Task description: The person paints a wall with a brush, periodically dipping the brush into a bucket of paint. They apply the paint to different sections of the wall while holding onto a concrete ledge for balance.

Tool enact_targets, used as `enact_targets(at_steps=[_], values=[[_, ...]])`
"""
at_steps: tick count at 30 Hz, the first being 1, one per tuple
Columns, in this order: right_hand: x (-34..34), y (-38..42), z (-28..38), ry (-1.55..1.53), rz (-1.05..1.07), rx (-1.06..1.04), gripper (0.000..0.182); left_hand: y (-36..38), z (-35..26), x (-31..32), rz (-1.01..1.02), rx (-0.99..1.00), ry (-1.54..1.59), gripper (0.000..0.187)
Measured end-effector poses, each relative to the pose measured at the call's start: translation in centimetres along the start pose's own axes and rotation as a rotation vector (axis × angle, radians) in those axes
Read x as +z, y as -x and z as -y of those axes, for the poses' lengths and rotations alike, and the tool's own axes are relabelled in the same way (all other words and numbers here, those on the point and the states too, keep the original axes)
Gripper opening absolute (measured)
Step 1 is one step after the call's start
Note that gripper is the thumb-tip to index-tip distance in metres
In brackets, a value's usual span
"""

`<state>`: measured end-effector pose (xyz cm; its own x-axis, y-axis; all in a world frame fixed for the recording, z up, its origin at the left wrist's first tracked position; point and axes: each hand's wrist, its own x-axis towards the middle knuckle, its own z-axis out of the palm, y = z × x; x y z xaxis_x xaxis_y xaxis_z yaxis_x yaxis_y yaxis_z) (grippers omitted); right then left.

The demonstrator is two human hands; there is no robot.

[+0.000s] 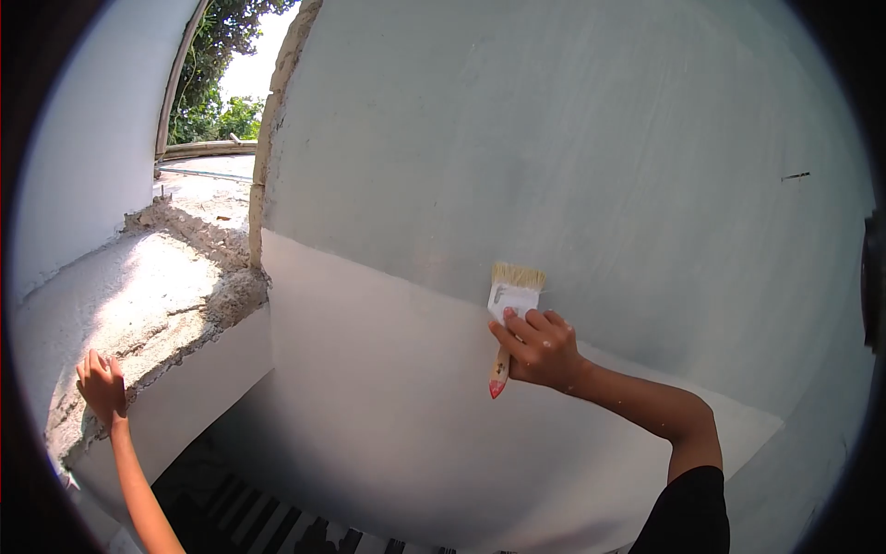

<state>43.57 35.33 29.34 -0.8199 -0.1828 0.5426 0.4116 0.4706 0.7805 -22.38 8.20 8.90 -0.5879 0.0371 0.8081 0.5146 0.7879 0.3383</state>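
My right hand [543, 348] is closed round a flat paintbrush [513, 297] with pale bristles, a white ferrule and a wooden handle with a red tip. The bristles point up and lie at the grey-green upper part of the wall [443, 166], just above the border with the white lower part [369, 332]. Whether they touch the wall is hard to tell. On the left, my left hand [101, 383] rests on the rough concrete ledge [166, 342], fingers spread a little and nothing in them.
An opening at the upper left shows trees [221, 83] and sunlit ground. Its broken masonry edge [263, 166] borders the wall. Dark and light stripes [249, 512] lie far below. A dark object [871, 282] stands at the right edge.
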Motion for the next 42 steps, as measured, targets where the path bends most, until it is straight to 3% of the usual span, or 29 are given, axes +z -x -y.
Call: enact_targets(at_steps=[5,8,9,11,15,22,25,28,29,32,33,34,36,41,42], values=[[0.4,4.0,8.6,-0.326,0.345,0.049,0.021,0.1,-0.9,-0.9,-0.009,-0.008,-0.003,0.018],[0.7,1.2,5.6,-0.706,0.511,0.278,0.013,0.0,-1.2,-1.3,0.002,-0.027,0.008,0.019],[0.6,-0.2,3.6,-0.657,0.524,0.242,0.012,0.1,-1.3,-1.4,-0.005,-0.025,0.016,0.019],[0.4,-3.2,-0.8,-0.677,0.597,0.44,0.015,0.1,-1.2,-1.1,-0.011,-0.017,0.031,0.02],[-2.7,-10.8,-11.2,-0.556,0.53,0.478,0.026,0.1,-0.9,-0.9,-0.019,-0.013,0.034,0.02],[-9.9,-25.0,-28.2,-0.278,0.121,0.48,0.029,0.1,-1.1,-1.0,-0.037,-0.02,0.042,0.019],[-13.1,-29.9,-34.2,0.168,-0.042,0.346,0.024,0.2,-0.9,-0.6,-0.052,-0.022,0.049,0.019],[-14.8,-32.9,-32.0,0.227,-0.259,0.567,0.019,0.1,-0.9,-0.8,-0.038,-0.032,0.049,0.019],[-14.1,-32.8,-33.4,0.253,-0.328,0.434,0.021,0.0,-1.1,-1.1,-0.032,-0.039,0.046,0.018],[-9.4,-30.0,-36.4,0.426,-0.279,0.276,0.022,0.1,-1.5,-1.3,-0.023,-0.044,0.044,0.018],[-8.2,-28.7,-34.6,0.517,-0.188,0.271,0.022,0.1,-1.3,-1.3,-0.022,-0.042,0.042,0.018],[-5.9,-26.7,-33.7,0.522,-0.307,0.132,0.022,0.0,-1.1,-1.2,-0.03,-0.035,0.046,0.018],[-4.2,-22.8,-27.4,0.413,-0.333,0.07,0.022,0.2,-1.0,-1.0,-0.042,-0.028,0.059,0.019],[-0.7,-11.0,-9.6,0.206,-0.087,-0.015,0.025,0.1,-1.5,-1.7,-0.002,-0.034,0.045,0.019],[-0.2,-8.7,-6.2,0.156,-0.033,-0.068,0.038,0.1,-1.5,-1.9,0.012,-0.04,0.034,0.019]])
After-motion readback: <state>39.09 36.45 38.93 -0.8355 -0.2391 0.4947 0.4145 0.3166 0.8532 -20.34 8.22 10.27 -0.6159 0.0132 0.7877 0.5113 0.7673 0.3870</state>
